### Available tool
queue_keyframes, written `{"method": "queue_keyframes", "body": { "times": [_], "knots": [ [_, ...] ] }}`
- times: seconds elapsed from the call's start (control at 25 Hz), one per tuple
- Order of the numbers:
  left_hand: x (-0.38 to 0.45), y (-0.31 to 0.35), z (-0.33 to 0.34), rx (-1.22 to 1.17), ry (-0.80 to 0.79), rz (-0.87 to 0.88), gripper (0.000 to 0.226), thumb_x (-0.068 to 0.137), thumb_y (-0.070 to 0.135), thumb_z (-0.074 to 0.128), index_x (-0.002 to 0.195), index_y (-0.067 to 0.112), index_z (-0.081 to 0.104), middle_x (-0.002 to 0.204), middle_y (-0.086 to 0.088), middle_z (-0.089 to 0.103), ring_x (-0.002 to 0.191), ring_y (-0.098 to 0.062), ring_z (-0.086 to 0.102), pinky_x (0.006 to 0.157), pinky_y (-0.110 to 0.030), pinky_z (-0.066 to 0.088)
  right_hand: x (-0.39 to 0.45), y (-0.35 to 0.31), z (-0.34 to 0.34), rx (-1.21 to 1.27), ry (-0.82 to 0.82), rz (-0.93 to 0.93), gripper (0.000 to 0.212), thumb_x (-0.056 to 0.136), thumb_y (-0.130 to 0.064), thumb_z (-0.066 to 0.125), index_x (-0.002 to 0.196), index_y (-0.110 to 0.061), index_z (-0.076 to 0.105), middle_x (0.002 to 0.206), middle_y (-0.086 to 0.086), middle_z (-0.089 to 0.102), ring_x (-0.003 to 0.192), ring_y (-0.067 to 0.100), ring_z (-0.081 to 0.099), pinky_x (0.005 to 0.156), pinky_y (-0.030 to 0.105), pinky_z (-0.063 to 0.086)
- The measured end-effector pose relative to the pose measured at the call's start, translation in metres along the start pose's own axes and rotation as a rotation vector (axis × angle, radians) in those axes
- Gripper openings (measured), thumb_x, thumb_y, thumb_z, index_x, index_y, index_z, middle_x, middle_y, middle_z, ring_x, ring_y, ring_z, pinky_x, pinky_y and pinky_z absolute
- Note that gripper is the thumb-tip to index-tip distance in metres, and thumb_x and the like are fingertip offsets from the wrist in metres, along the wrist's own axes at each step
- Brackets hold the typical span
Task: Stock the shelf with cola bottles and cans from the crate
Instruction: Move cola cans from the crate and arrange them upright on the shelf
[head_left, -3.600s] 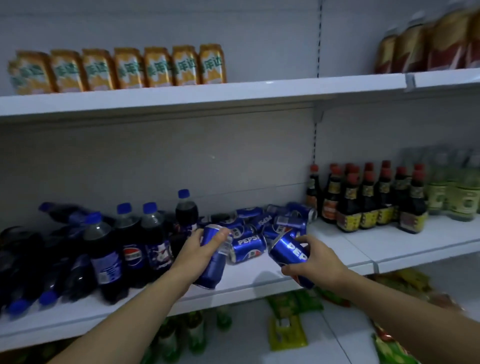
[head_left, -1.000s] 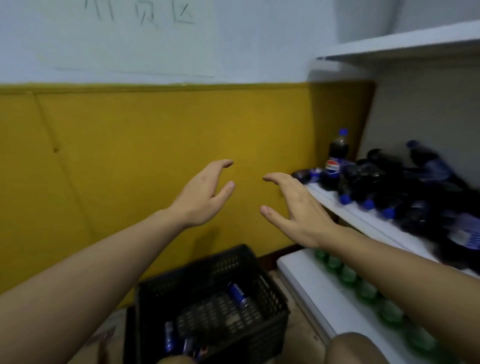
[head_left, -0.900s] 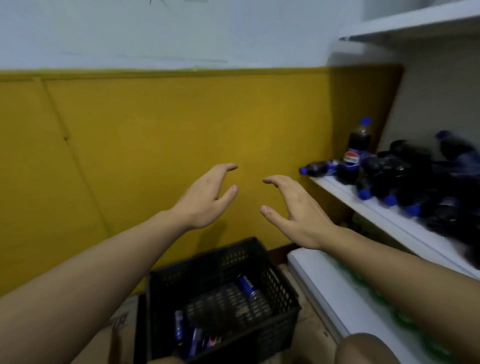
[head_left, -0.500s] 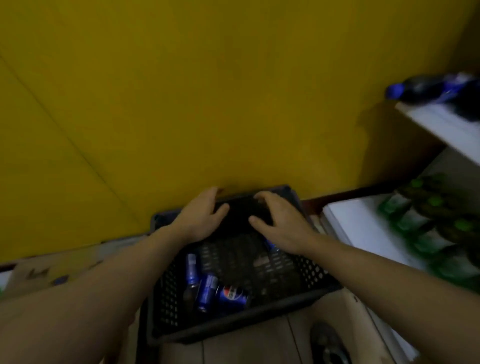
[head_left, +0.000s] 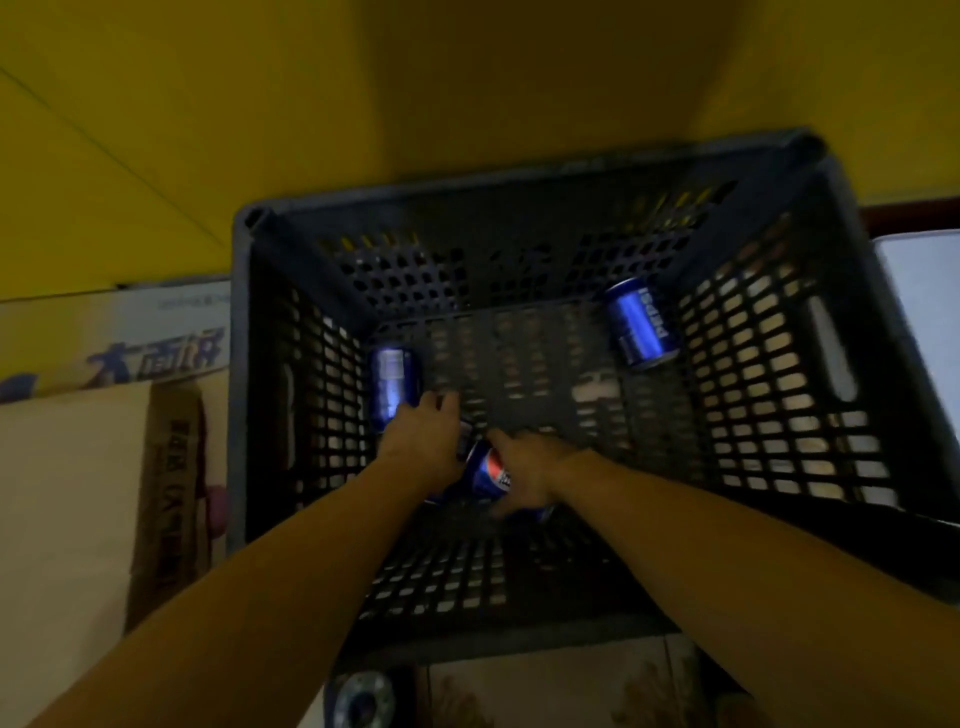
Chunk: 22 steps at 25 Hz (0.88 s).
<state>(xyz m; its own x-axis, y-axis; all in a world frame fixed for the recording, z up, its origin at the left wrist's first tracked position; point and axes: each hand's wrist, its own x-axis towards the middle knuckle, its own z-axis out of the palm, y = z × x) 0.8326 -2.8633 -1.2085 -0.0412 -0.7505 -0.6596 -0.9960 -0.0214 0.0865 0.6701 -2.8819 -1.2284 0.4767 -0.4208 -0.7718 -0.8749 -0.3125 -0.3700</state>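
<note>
— Both hands are down in the crate (head_left: 836, 364). What have they got?

— Near the crate's near-left corner the left hand (head_left: 423, 447) and right hand (head_left: 524, 467) close in on one lying can (head_left: 488, 475), logo up. Whether the fingers have clamped it, I cannot tell; they're curled beside it.

— How will it handle?

— I'd guess a full can: stiff, smooth, fairly heavy, apt to roll. Take it round the middle of the barrel, not by the ends.

— Anything else left?

— A second can (head_left: 392, 384) lies along the left wall, just beyond the left hand. A third can (head_left: 641, 322) lies by the far-right corner.
</note>
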Motion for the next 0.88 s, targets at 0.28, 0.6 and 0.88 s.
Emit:
{"method": "queue_keyframes", "body": {
  "times": [0.28, 0.6, 0.88],
  "knots": [
    [0.003, 0.002, 0.025, -0.317, -0.034, -0.253, 0.091, 0.076, 0.051, 0.079, 0.141, 0.014, 0.027, 0.127, -0.018, 0.063, 0.116, -0.038, 0.063, 0.092, -0.042, 0.050, -0.006, 0.031, -0.002, 0.134, 0.030, 0.087, 0.106, 0.068, -0.044, 0.086, 0.151, -0.021, 0.025, 0.149, 0.016, 0.045, 0.131, 0.037, 0.050, 0.104, 0.038, 0.046],
    [-0.036, 0.028, -0.044, -1.248, 0.200, -0.222, 0.087, 0.068, 0.023, 0.091, 0.137, 0.014, 0.039, 0.126, -0.011, 0.062, 0.108, -0.022, 0.063, 0.097, -0.043, 0.054, -0.082, 0.032, -0.060, 0.610, 0.557, 0.082, 0.095, 0.070, -0.045, 0.085, 0.146, -0.027, 0.031, 0.134, 0.006, 0.058, 0.119, 0.024, 0.057, 0.098, 0.030, 0.045],
    [-0.138, 0.063, -0.192, -1.706, 0.340, 0.155, 0.039, 0.089, 0.017, 0.073, 0.123, 0.022, 0.054, 0.116, -0.014, 0.069, 0.098, -0.029, 0.070, 0.081, -0.049, 0.060, -0.213, -0.031, -0.155, 0.709, 0.989, -0.154, 0.080, 0.068, -0.044, 0.084, 0.134, -0.033, 0.039, 0.116, -0.003, 0.063, 0.100, 0.017, 0.065, 0.085, 0.036, 0.054]
  ]
}}
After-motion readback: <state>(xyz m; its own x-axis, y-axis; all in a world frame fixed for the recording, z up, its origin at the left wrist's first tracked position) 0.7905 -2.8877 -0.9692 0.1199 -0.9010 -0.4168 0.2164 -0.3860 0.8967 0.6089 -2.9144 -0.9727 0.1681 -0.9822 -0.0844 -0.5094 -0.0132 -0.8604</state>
